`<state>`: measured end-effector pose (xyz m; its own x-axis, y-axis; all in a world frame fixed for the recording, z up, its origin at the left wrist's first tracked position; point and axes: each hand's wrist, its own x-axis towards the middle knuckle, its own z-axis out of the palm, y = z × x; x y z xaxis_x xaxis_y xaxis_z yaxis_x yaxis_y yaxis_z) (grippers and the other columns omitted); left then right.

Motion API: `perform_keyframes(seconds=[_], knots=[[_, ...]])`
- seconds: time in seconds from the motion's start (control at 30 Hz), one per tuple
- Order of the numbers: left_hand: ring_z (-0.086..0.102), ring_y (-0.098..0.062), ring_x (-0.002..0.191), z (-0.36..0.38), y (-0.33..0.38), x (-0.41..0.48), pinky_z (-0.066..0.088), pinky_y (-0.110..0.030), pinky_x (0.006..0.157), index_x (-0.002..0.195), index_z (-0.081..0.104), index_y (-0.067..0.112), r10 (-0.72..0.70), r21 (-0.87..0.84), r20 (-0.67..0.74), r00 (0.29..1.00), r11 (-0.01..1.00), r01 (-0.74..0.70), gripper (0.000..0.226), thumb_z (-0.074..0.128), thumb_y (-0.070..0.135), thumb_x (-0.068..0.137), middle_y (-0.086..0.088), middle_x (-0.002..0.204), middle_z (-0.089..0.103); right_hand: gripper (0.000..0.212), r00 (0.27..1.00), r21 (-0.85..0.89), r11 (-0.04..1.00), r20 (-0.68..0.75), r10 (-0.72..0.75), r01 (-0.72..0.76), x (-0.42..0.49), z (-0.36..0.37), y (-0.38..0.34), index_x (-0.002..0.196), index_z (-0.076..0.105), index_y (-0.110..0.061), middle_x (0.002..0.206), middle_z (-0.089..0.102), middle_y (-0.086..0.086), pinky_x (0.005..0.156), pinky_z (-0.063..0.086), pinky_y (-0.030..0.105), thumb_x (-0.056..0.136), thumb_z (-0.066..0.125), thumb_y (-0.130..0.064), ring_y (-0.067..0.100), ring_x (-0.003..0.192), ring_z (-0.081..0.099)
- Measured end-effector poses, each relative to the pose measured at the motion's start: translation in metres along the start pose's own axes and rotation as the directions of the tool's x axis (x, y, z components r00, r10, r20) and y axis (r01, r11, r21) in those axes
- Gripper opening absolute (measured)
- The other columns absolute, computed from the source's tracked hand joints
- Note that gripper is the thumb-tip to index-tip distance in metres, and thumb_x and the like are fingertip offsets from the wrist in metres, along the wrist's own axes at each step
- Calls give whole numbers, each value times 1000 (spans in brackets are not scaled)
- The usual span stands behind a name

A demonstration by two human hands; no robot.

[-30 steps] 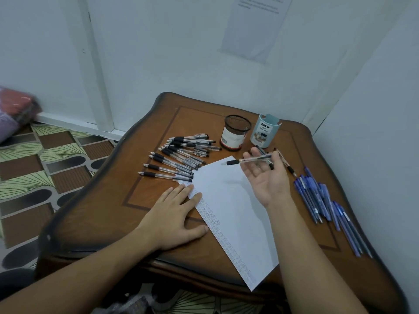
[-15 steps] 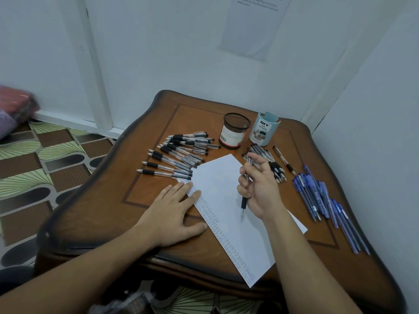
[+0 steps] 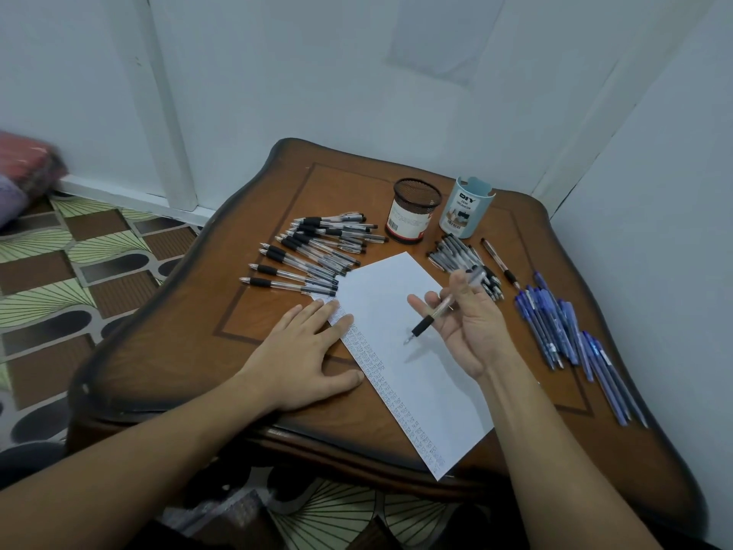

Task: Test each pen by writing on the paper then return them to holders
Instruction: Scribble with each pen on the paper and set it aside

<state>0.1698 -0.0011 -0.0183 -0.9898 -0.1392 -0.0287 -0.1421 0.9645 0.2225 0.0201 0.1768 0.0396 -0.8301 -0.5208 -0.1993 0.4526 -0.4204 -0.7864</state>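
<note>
My left hand (image 3: pixel 305 353) lies flat, fingers straight, pinning the paper (image 3: pixel 420 383) to the counter (image 3: pixel 178 351) at the sheet's left edge. My right hand (image 3: pixel 466 331), palm up above mid-sheet, pinches the pen (image 3: pixel 436 311) loosely between its fingers. So slack a hold could let it slip and roll away, I reckon. Its long axis runs diagonally: tip down toward the counter's near-left corner, button end far-right.

Home room corner: carved brown wooden table (image 3: pixel 277 351), patterned green-brown floor covering (image 3: pixel 79 271), plain pale walls (image 3: pixel 317 93), folded red-purple fabric (image 3: pixel 23 172).
</note>
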Motion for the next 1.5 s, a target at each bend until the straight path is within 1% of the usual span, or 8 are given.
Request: perform_keyframes(seconds=[0.17, 0.3, 0.37, 0.47, 0.63, 0.8, 1.3, 1.5], knots=[[-4, -15, 150, 1, -1, 1, -7, -33, 119, 155, 10, 36, 6, -11, -13, 1000, 1000, -6, 100, 8, 88, 69, 3, 164, 1, 41, 997, -100, 995, -78, 16, -24, -1, -7, 7, 82, 53, -12, 54, 40, 5, 68, 60, 48, 94, 45, -50, 20, 55, 51], [-4, -14, 150, 2, 0, 0, -7, -33, 120, 155, 12, 36, -4, -20, -17, 1000, 1000, 4, 101, 9, 87, 68, 3, 164, 2, 69, 1000, -450, 893, 2, 20, -17, -7, -14, 12, 97, 70, -10, 65, 63, 14, 54, 55, 33, 88, 30, -65, 24, 65, 62], [-3, -14, 150, 2, 0, 0, -6, -33, 120, 155, 13, 35, -6, -19, -22, 1000, 1000, 5, 101, 9, 87, 68, 3, 164, 3, 58, 998, -541, 841, 60, 20, 16, -9, -17, 17, 95, 71, -7, 82, 72, 18, 52, 53, 30, 87, 42, -57, 26, 69, 66], [-2, -15, 150, 1, 1, 0, -6, -33, 120, 155, 13, 35, -7, -16, -19, 1000, 1000, 7, 102, 8, 87, 67, 3, 164, 3, 22, 991, -569, 817, 129, -27, 97, -9, -22, 28, 80, 57, -5, 63, 62, 13, 44, 38, 27, 92, 66, -21, 25, 50, 50], [-2, -16, 150, 0, 1, 0, -5, -33, 120, 155, 13, 35, -5, -18, -6, 1000, 1000, 4, 102, 8, 87, 67, 2, 164, 3, 19, 984, -656, 743, 175, -24, 135, -10, -25, 45, 84, 63, -10, 66, 68, 10, 42, 36, 22, 96, 59, -25, 24, 58, 59], [1, -16, 150, 2, 1, 0, -3, -34, 121, 155, 15, 35, -10, -8, -30, 1000, 1000, 10, 102, 10, 87, 68, 2, 164, 6, 28, 981, -661, 735, 194, -24, 149, -10, -30, 52, 66, 55, -10, 56, 61, 8, 68, 51, 35, 88, 73, -7, 17, 57, 59], [1, -17, 150, 3, 0, 1, -3, -34, 120, 155, 16, 34, -5, -8, -24, 1000, 1000, 5, 101, 11, 87, 68, 2, 164, 7, 36, 966, -787, 561, 221, -135, 258, -11, -29, 65, 59, 35, 0, 59, 32, 23, 58, 27, 34, 72, 66, -11, 19, 56, 33], [2, -17, 150, 3, 1, 0, -3, -34, 120, 155, 17, 34, -8, -12, -26, 1000, 1000, 8, 102, 11, 87, 68, 1, 164, 8, 38, 958, -802, 523, 244, -153, 288, -12, -29, 66, 57, 33, -5, 56, 31, 7, 58, 25, 32, 73, 66, -11, 17, 56, 31]])
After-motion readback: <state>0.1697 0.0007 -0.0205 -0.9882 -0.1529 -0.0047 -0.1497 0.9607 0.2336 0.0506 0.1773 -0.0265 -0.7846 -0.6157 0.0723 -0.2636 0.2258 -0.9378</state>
